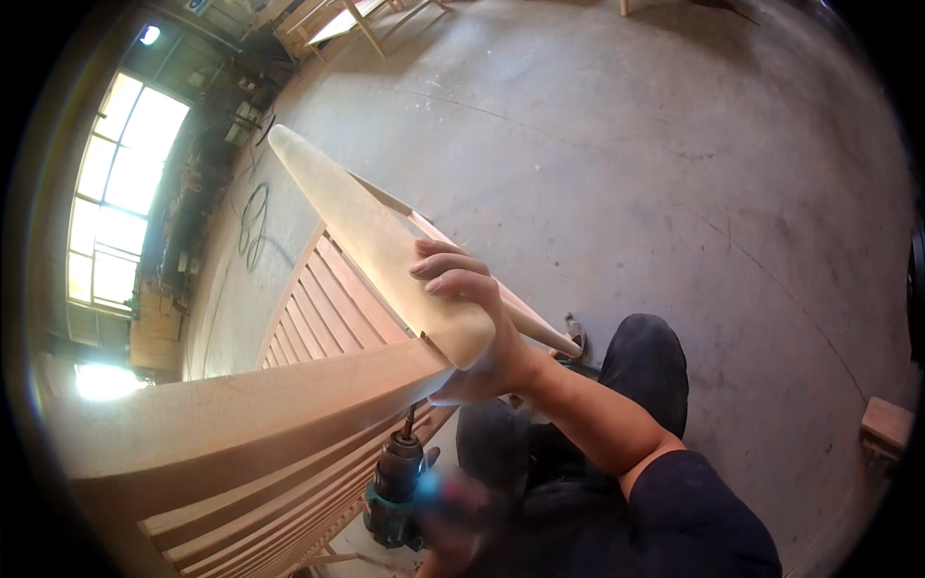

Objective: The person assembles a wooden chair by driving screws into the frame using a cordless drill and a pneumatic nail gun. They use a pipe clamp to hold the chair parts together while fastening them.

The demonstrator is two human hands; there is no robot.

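A pale wooden armrest (pixel 371 241) with rounded ends lies across the corner of a slatted wooden bench (pixel 251 405). My right hand (pixel 472 299) reaches in from the right and is closed round the armrest's near end, fingers over the top, the underside of the grip partly hidden. Below that corner, a dark and green power drill (pixel 393 491) points upward. Its bit meets the underside of the wood, though the exact contact point is hidden. Low in the picture my left hand (pixel 451 535), smeared by motion, is closed on the drill.
My knees (pixel 646 371) are right of the bench on the concrete floor (pixel 674 193). A looped hose or cable (pixel 252 226) lies beyond the bench. Light wooden frames (pixel 356 24) stand at the far end. A wooden block (pixel 886 424) is at the right rim; bright windows (pixel 125 183) line the left wall.
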